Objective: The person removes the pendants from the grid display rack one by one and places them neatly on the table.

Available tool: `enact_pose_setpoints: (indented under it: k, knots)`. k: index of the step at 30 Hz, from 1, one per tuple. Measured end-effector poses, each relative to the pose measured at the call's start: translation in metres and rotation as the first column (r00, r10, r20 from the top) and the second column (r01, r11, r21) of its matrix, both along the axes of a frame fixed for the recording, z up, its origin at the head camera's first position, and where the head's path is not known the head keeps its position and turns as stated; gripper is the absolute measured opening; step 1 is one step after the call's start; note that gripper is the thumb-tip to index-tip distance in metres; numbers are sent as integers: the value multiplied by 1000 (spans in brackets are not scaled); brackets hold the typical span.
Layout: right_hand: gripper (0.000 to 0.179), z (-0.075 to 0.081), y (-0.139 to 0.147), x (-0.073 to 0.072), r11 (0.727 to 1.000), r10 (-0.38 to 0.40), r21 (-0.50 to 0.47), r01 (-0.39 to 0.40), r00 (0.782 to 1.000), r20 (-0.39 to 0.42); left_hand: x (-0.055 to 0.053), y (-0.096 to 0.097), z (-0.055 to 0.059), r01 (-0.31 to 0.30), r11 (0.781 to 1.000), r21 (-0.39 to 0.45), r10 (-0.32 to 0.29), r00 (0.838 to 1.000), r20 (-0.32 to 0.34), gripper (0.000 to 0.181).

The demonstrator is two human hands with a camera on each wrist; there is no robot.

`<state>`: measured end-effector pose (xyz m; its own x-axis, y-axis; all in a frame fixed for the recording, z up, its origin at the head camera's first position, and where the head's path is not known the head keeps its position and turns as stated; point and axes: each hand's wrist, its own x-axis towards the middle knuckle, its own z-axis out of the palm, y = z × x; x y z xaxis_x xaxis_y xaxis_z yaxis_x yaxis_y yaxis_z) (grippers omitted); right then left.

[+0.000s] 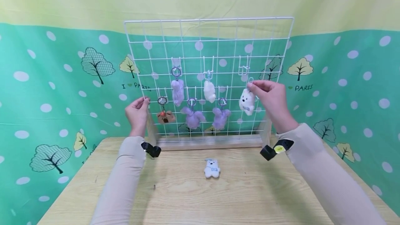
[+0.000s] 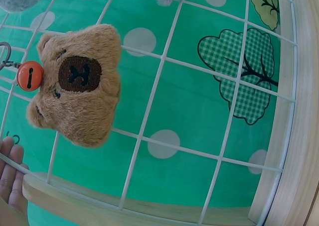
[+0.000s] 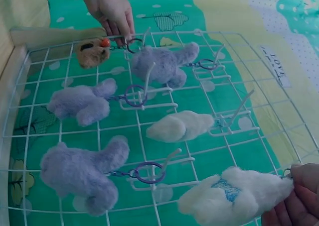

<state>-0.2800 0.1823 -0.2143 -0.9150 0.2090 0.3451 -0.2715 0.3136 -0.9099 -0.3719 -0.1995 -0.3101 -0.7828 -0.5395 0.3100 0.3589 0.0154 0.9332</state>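
Note:
My right hand pinches a white plush bear keychain near its ring, in front of the right side of a white wire grid rack. A wire hook sits on the grid just above the bear. In the right wrist view this bear shows a blue patch on its body. My left hand grips the grid's left edge between thumb and fingers, beside a hanging brown plush bear head with an orange bell. A second white plush bear lies on the table.
Purple plush keychains and a white plush keychain hang from hooks on the grid. A wooden base holds the rack upright at the back of the wooden table. Behind stands a green and yellow patterned cloth.

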Motion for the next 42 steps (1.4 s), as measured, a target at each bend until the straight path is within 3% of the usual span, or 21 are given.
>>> enact_pose_setpoints:
  k: [9,17,24,33,42]
  knots:
    - [45,-28,2,12,989,96,107,-102,994,52,0,-1,0,19,1000,8,-19,1000,-1,26]
    - [42,-64,1,19,972,190,126,-198,979,72,0,-1,0,16,1000,10,-15,1000,-6,26]
    - [35,-98,0,25,956,278,60,-287,953,124,-1,-2,0,11,1000,7,-11,1000,-11,27]
    - [25,-147,0,31,945,322,-6,-328,924,206,-2,-2,1,11,1000,0,-11,1000,-18,26]
    - [28,-180,6,32,886,451,4,-463,864,225,-2,-1,1,5,1000,-2,-5,1000,-19,26]
